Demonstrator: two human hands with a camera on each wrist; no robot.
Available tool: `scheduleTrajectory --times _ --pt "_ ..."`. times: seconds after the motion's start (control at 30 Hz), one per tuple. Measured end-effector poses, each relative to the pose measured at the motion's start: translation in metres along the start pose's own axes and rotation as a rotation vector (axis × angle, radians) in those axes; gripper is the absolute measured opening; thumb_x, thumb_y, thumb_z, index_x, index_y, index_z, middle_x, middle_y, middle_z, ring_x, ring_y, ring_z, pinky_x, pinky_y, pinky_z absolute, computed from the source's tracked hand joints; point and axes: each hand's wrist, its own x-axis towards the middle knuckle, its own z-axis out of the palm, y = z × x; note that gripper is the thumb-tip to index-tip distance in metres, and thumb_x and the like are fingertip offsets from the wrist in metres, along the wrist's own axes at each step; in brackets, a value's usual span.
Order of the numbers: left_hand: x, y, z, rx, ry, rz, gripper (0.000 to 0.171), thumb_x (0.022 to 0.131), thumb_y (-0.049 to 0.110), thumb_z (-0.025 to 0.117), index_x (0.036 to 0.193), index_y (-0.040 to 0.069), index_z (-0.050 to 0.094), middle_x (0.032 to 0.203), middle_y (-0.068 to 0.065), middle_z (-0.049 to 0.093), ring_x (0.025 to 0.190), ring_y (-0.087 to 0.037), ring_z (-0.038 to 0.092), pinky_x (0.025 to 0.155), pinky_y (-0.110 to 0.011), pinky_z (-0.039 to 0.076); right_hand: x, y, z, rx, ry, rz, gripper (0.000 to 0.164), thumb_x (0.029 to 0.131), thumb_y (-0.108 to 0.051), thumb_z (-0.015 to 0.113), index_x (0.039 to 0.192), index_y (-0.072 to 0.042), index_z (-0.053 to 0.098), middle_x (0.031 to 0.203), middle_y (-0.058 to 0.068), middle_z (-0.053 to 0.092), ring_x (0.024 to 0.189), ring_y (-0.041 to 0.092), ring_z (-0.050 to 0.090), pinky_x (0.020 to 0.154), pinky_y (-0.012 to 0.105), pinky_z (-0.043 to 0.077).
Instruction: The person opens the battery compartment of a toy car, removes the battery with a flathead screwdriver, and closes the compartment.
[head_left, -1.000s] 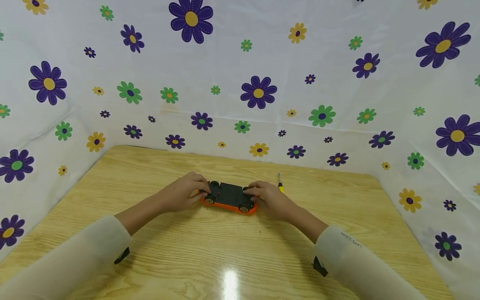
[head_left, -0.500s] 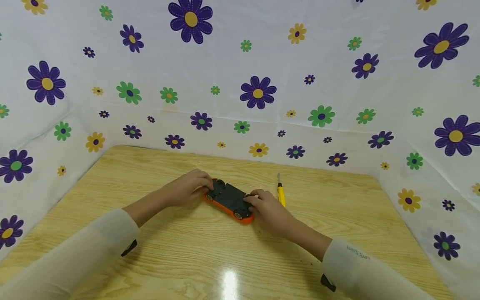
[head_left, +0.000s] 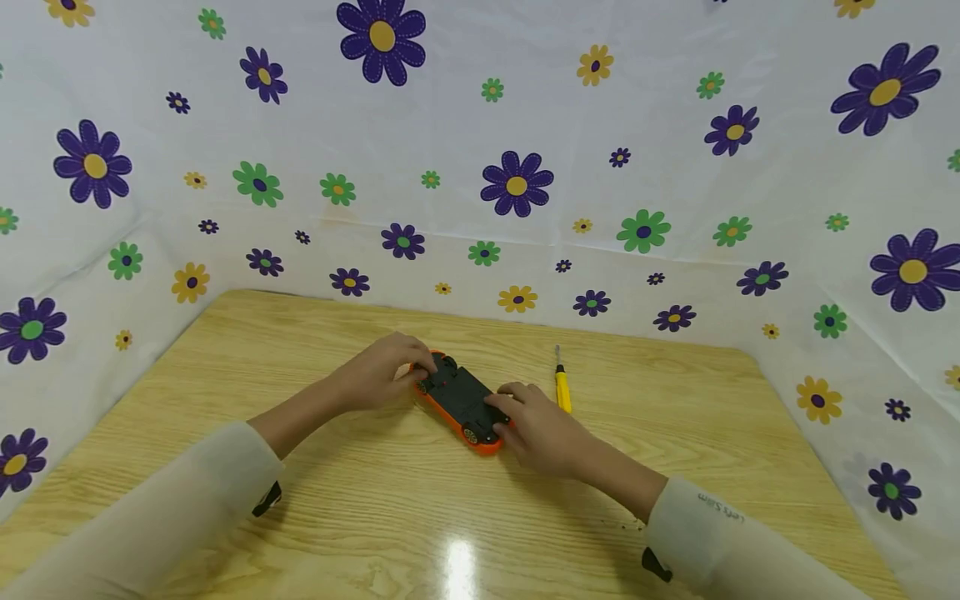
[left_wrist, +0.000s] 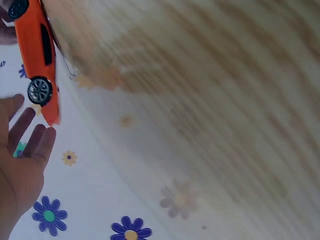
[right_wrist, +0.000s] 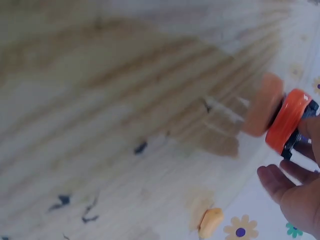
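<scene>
An orange toy car (head_left: 461,396) lies upside down on the wooden table, its black underside and wheels facing up. My left hand (head_left: 378,373) holds its far left end, with fingers over the underside. At the near right end my right hand (head_left: 543,425) grips the car between thumb and fingers. The left wrist view shows the car's orange side (left_wrist: 34,50) and a wheel (left_wrist: 40,91) beside my fingers. In the right wrist view, an orange end of the car (right_wrist: 289,120) sits at my right hand (right_wrist: 300,200).
A screwdriver (head_left: 562,392) with a yellow handle lies behind my right hand, its tip pointing to the back. Small dark bits (right_wrist: 62,200) are scattered on the table (head_left: 360,500). A white flowered cloth (head_left: 450,208) stands at the back and both sides.
The toy car has turned clockwise as seen from above: its left end moved back, its right end nearer. Both hands moved with it, and more of the screwdriver's handle shows.
</scene>
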Motion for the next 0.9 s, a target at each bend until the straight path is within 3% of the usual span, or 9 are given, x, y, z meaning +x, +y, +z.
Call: scheduleTrajectory --times 0.17,0.27,0.9 --pt "-0.003 0.012 0.001 0.06 -0.112 0.071 0.019 0.099 0.027 0.072 0.11 0.013 0.075 0.117 0.0 0.066 0.113 -0.024 0.057 0.098 -0.044 0.052 0.003 0.007 -0.004 -0.007 -0.052 -0.065 0.039 0.103 -0.019 0.065 0.138 -0.004 0.061 0.134 0.016 0.059 0.12 0.032 0.056 0.099 0.045 0.055" --pt "-0.004 0.012 0.004 0.083 -0.126 0.094 0.022 0.098 0.031 0.073 0.111 0.013 0.075 0.12 -0.002 0.065 0.113 -0.024 0.056 0.097 -0.043 0.053 0.005 0.008 -0.004 -0.013 -0.059 -0.102 0.036 0.103 -0.019 0.064 0.137 -0.006 0.063 0.133 0.014 0.06 0.12 0.03 0.056 0.099 0.042 0.055" --pt "0.009 0.005 0.006 0.067 -0.185 0.103 0.018 0.098 0.014 0.072 0.116 0.013 0.072 0.135 -0.007 0.064 0.13 -0.025 0.056 0.109 -0.043 0.05 0.001 -0.023 0.003 -0.105 -0.031 -0.131 0.031 0.102 -0.023 0.066 0.13 -0.01 0.068 0.12 0.008 0.064 0.098 0.018 0.055 0.077 0.026 0.054"
